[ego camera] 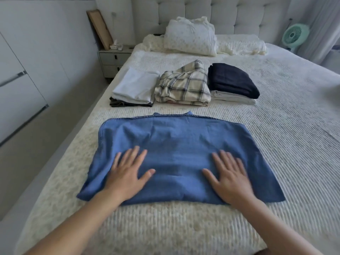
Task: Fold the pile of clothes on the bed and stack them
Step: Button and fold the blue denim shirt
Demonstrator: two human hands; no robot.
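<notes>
Blue garment [176,144] (plain); cream-and-grey plaid stack [184,87].

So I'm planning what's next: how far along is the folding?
Done: three folded stacks, topped by a pale sheet, plaid shirt and navy garment. In hand: both hands, left and right, flatten the blue garment. Left: finishing and stacking it.

Tufted headboard [202,11], nightstand [112,59] (left), green fan [294,36] right.

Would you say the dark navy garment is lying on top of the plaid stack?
No, the dark navy garment sits on a white folded piece, in a separate stack to the right of the plaid stack.
</notes>
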